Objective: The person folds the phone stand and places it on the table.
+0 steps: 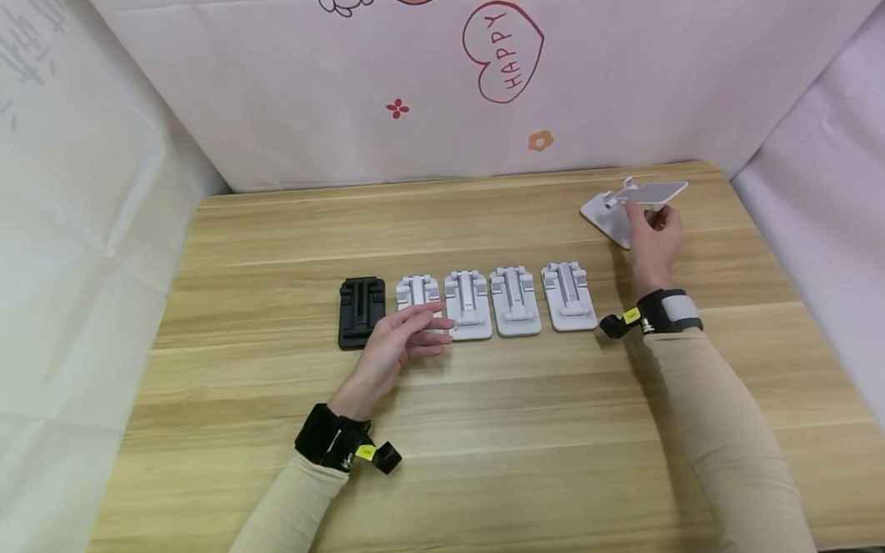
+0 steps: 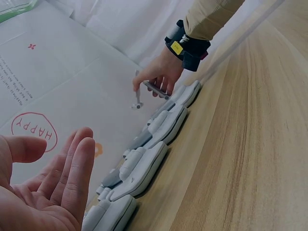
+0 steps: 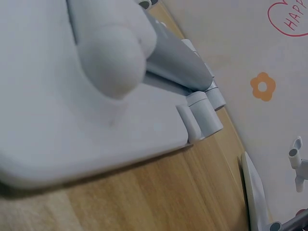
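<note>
At the back right of the table, my right hand grips a white phone stand whose holder is unfolded and raised above its base. The left wrist view shows that right hand with its fingers curled at the stand. My left hand has loosely extended fingers and holds nothing. From the head it overlaps the near part of a folded white phone stand and the edge of another; whether it touches them I cannot tell. In the left wrist view the left hand is palm up to the camera.
A folded black phone stand begins the row at the left. Two more folded white stands, one mid-row and one at its right end, lie flat. The wooden table meets a printed cloth behind it.
</note>
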`<action>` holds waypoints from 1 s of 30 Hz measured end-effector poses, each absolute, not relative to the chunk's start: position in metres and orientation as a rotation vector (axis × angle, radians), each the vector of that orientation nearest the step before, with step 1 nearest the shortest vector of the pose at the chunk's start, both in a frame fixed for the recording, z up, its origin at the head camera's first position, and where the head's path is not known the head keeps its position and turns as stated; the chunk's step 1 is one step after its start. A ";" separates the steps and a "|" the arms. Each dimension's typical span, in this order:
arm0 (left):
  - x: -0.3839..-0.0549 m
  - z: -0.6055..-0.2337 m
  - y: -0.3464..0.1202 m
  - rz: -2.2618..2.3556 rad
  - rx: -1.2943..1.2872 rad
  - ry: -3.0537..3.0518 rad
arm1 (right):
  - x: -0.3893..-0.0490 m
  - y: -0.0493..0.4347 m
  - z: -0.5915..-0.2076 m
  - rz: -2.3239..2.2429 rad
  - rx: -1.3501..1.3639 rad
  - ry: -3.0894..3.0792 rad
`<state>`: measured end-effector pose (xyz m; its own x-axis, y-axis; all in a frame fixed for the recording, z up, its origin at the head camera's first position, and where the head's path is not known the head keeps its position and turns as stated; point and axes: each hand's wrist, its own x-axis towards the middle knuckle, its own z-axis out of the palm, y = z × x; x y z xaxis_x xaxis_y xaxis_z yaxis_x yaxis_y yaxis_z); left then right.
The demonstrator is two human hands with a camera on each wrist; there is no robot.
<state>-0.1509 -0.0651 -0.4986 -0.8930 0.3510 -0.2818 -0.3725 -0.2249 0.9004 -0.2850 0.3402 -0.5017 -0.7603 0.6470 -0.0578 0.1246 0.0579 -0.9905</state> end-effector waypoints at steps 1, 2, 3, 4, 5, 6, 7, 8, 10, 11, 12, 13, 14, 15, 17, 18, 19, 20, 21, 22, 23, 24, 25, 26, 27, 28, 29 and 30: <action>-0.151 -0.499 -0.065 2.150 -0.026 1.589 | -0.284 0.340 -0.501 1.749 -0.773 -1.939; -0.151 -0.499 -0.065 2.149 -0.028 1.589 | -0.284 0.340 -0.501 1.743 -0.776 -1.943; -0.151 -0.499 -0.065 2.146 -0.031 1.590 | -0.283 0.341 -0.501 1.739 -0.778 -1.944; -0.150 -0.499 -0.064 2.144 -0.029 1.592 | -0.283 0.341 -0.502 1.742 -0.785 -1.943; -0.150 -0.499 -0.064 2.144 -0.034 1.589 | -0.282 0.342 -0.502 1.749 -0.785 -1.937; -0.150 -0.499 -0.064 2.146 -0.035 1.587 | -0.281 0.342 -0.502 1.748 -0.780 -1.933; -0.150 -0.499 -0.063 2.148 -0.035 1.583 | -0.280 0.343 -0.502 1.757 -0.775 -1.922; -0.150 -0.498 -0.063 2.149 -0.036 1.581 | -0.280 0.343 -0.503 1.762 -0.764 -1.910; -0.151 -0.497 -0.062 2.154 -0.035 1.578 | -0.278 0.345 -0.504 1.773 -0.733 -1.879; -0.151 -0.497 -0.061 2.157 -0.035 1.577 | -0.277 0.345 -0.505 1.775 -0.716 -1.865; -0.151 -0.496 -0.061 2.159 -0.036 1.575 | -0.276 0.345 -0.505 1.771 -0.699 -1.856; -0.152 -0.496 -0.060 2.160 -0.036 1.575 | -0.274 0.345 -0.506 1.776 -0.682 -1.840; -0.152 -0.495 -0.060 2.159 -0.037 1.576 | -0.273 0.345 -0.506 1.770 -0.665 -1.832; -0.152 -0.495 -0.060 2.159 -0.038 1.575 | -0.272 0.345 -0.506 1.773 -0.650 -1.820; -0.152 -0.495 -0.059 2.159 -0.039 1.574 | -0.270 0.344 -0.505 1.790 -0.625 -1.794; -0.152 -0.495 -0.059 2.160 -0.040 1.570 | -0.269 0.343 -0.504 1.799 -0.610 -1.785; -0.152 -0.496 -0.059 2.160 -0.037 1.569 | -0.268 0.342 -0.503 1.811 -0.596 -1.769; -0.152 -0.496 -0.059 2.161 -0.035 1.569 | -0.267 0.341 -0.502 1.829 -0.577 -1.753; -0.152 -0.496 -0.059 2.164 -0.032 1.565 | -0.266 0.340 -0.499 1.855 -0.556 -1.732; -0.152 -0.496 -0.059 2.164 -0.030 1.565 | -0.265 0.338 -0.497 1.875 -0.535 -1.717; -0.152 -0.497 -0.059 2.164 -0.028 1.564 | -0.263 0.336 -0.494 1.889 -0.510 -1.708; -0.152 -0.497 -0.059 2.164 -0.028 1.562 | -0.261 0.333 -0.491 1.907 -0.483 -1.698; -0.152 -0.497 -0.059 2.164 -0.029 1.559 | -0.259 0.330 -0.487 1.931 -0.457 -1.683; -0.152 -0.497 -0.059 2.165 -0.031 1.556 | -0.256 0.327 -0.482 1.946 -0.429 -1.684; -0.152 -0.497 -0.059 2.167 -0.032 1.551 | -0.253 0.324 -0.478 1.954 -0.411 -1.692; -0.152 -0.497 -0.058 2.167 -0.033 1.551 | -0.250 0.320 -0.474 1.960 -0.388 -1.699; -0.152 -0.497 -0.058 2.170 -0.034 1.546 | -0.247 0.315 -0.469 1.966 -0.364 -1.710; -0.152 -0.497 -0.058 2.173 -0.037 1.541 | -0.244 0.311 -0.464 1.972 -0.342 -1.722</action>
